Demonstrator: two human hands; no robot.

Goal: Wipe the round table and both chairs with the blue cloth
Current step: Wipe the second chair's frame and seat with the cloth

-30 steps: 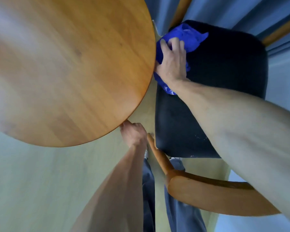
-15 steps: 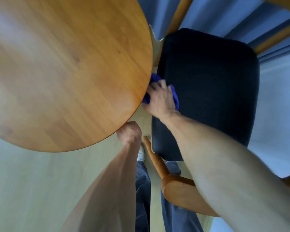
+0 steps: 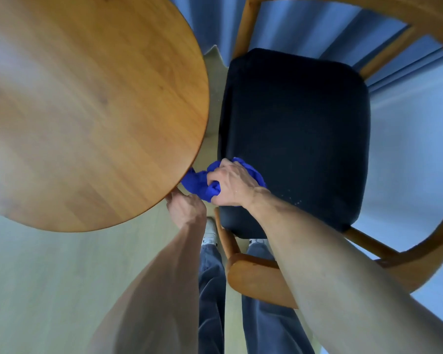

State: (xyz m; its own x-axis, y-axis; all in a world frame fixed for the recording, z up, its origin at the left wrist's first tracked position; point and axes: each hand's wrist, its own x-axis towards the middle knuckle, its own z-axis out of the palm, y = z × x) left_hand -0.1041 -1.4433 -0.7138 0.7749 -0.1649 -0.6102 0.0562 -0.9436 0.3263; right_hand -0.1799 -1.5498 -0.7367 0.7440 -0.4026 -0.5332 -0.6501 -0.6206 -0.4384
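The round wooden table [image 3: 87, 111] fills the upper left. To its right stands a chair with a dark padded seat [image 3: 297, 139] and a curved wooden frame [image 3: 420, 256]. My right hand [image 3: 234, 185] bunches the blue cloth [image 3: 202, 183] at the seat's near left corner, close to the table's rim. Part of the cloth is hidden under my fingers. My left hand [image 3: 186, 209] is curled into a fist just under the table's near edge, with its thumb touching the rim; I cannot see anything in it.
Blue curtains [image 3: 317, 29] hang beyond the chair. The chair's wooden armrest [image 3: 256, 279] juts toward my legs [image 3: 212, 290], which stand on a pale floor [image 3: 49, 277] between table and chair.
My right hand has dragged the blue cloth from the seat's far left corner along its left side to the near left corner. The left hand has stayed at the table's rim.
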